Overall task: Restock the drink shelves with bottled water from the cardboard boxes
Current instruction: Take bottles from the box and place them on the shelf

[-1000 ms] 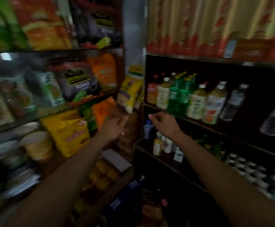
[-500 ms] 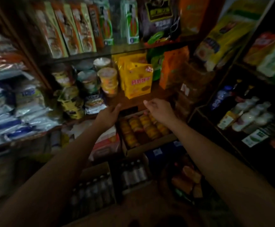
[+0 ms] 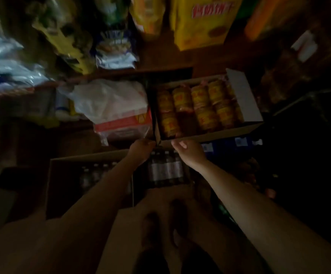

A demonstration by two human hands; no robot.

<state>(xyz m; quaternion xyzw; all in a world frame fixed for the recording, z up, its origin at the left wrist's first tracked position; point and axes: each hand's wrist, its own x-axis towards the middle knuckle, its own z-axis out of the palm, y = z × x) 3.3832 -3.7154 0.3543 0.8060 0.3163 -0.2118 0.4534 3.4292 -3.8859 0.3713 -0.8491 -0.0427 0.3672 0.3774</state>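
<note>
Below: water bottles [image 3: 165, 169] upright, caps up, directly under both hands; left hand [image 3: 141, 150] curled, grip unclear; right hand [image 3: 190, 151] loosely open, empty, equally near.

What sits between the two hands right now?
In the head view, the capped tops of dark bottles in a pack show between the left hand and right hand, just below the open cardboard snack box.

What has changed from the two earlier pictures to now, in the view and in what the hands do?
The view swung from the drink shelves down to the floor. Both hands came down with it: the left hand and the right hand now hang over the water bottles between the cardboard box and the open snack box. Nothing was taken hold of or let go; both hands stayed empty.
</note>
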